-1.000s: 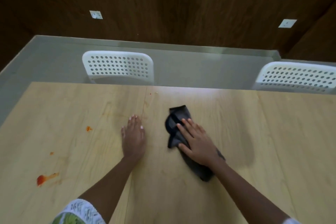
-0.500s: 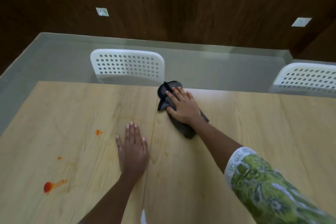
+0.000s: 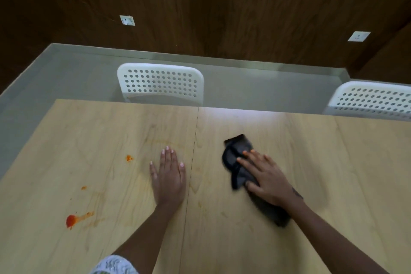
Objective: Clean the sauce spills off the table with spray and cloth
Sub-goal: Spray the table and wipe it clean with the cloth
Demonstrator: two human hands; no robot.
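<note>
1. Both hands lie flat with straight fingers: the left hand (image 3: pixel 168 179) rests on the bare table (image 3: pixel 255 251), the right hand (image 3: pixel 265 179) presses on the cloth (image 3: pixel 238 163).
2. Right of the table's seam, the cloth's long axis runs diagonally, from far-left to near-right.
3. It is dark grey, crumpled, slightly blurred.
4. Red sauce spills (image 3: pixel 72 220) remain far left.

Table (image 3: pixel 266 251) pale wood, smooth, semi-matt; cloth (image 3: pixel 236 158) dark fabric; chair (image 3: pixel 160 82) white perforated plastic.
</note>
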